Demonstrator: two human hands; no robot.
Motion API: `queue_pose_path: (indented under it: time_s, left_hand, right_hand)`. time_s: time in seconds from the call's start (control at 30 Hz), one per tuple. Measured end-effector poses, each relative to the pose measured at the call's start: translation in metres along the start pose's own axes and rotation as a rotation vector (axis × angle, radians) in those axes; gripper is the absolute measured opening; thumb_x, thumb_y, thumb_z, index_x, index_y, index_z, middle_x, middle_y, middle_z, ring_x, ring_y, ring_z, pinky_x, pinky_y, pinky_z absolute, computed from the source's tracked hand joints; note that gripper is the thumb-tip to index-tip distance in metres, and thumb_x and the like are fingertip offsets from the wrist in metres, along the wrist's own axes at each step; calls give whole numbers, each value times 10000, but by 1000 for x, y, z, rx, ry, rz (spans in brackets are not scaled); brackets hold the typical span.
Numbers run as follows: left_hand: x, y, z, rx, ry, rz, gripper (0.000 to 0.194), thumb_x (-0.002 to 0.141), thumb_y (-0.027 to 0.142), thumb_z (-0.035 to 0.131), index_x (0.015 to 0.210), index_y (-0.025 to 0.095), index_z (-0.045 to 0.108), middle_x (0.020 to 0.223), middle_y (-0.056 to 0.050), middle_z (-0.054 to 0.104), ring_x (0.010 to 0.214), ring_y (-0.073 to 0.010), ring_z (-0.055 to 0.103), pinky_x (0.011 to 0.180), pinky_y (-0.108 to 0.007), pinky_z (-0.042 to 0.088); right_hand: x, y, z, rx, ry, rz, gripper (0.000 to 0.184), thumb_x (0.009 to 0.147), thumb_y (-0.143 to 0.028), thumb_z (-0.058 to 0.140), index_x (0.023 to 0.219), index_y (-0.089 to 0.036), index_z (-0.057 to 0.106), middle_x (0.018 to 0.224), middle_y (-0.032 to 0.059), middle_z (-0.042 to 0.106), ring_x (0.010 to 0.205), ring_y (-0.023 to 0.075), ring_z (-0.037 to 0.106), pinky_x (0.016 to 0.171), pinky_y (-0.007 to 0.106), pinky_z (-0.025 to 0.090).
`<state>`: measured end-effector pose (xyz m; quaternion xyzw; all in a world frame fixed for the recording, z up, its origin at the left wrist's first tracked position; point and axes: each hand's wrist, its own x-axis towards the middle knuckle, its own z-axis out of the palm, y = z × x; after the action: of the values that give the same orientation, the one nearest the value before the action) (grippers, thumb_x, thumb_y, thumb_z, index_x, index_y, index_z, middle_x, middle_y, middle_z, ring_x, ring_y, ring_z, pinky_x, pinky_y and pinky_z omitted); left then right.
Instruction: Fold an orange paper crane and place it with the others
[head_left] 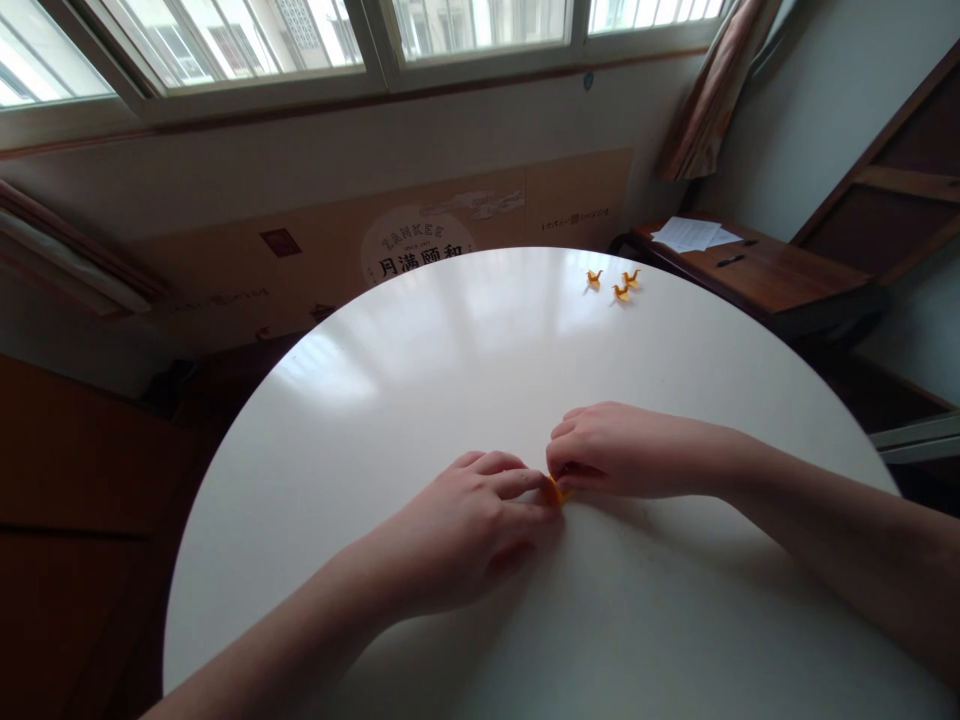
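Between my two hands, low over the white round table [420, 370], is a small piece of orange-yellow folded paper [556, 491]. My left hand [487, 515] pinches it from the left with thumb and fingers. From the right, my right hand [604, 448] closes its curled fingers on the paper's other side. Most of the paper is hidden by the fingertips, so its exact shape cannot be made out. Toward the far edge of the table stand three small orange folded-paper birds, one bird [594, 279] left of the other two.
A low wooden side table [810, 270] at the right bears white paper sheets [696, 235] and small dark items. Behind the round table, a printed cardboard panel [315, 250] leans by the wall under the windows. Brown wooden furniture [67, 450] stands at the left.
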<state>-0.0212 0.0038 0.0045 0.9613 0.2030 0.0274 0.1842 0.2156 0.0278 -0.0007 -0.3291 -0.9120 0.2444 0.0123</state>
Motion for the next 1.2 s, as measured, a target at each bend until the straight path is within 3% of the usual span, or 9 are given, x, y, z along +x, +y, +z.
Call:
queue_pose_path:
  time_s: [0.23,0.43,0.67,0.77,0.9,1.2]
  left_hand:
    - [1,-2,-1,-23,13,9,212,904,197,593,1085,284,661,1244,4,655,1162,-212,569,1057,-352,394]
    - [0,-4,1,-34,-3,-18,351,879,213,611,1221,293,609,1292,5,641,1190,-222,555,1073,-366,389]
    - [-2,7,5,-20,10,-58,500,874,226,605,1363,267,507,1280,-43,634,1178,-250,552,1053,-400,416]
    - [-1,15,7,-5,-1,-96,459,880,243,603,1332,237,521,1270,-51,626,1158,-265,548,1038,-425,427]
    - [0,22,12,10,-21,-136,432,890,249,581,1314,195,522,1260,-68,615,1139,-283,539,1014,-452,446]
    - [1,17,14,-6,-33,-123,429,908,231,541,1335,219,499,1285,-61,595,1135,-279,531,1005,-454,445]
  right_hand:
    - [-1,0,2,-5,13,-9,170,909,-205,547,850,-203,706,866,14,700,809,158,614,678,259,374]
    - [-2,1,2,-8,24,-11,146,907,-216,559,859,-212,696,875,5,695,767,142,594,661,244,368]
    - [-10,18,-13,134,104,-22,150,910,-207,581,928,-181,727,917,37,698,797,124,623,706,224,428]
    - [-11,21,-14,176,81,-42,151,895,-261,625,938,-180,745,863,39,685,739,117,608,670,216,430]
    - [-7,19,-7,199,18,-57,146,864,-188,634,953,-184,750,856,28,684,735,109,601,657,200,418]
    - [0,18,0,170,22,-68,140,857,-148,627,913,-190,748,881,11,703,776,111,609,702,200,414]
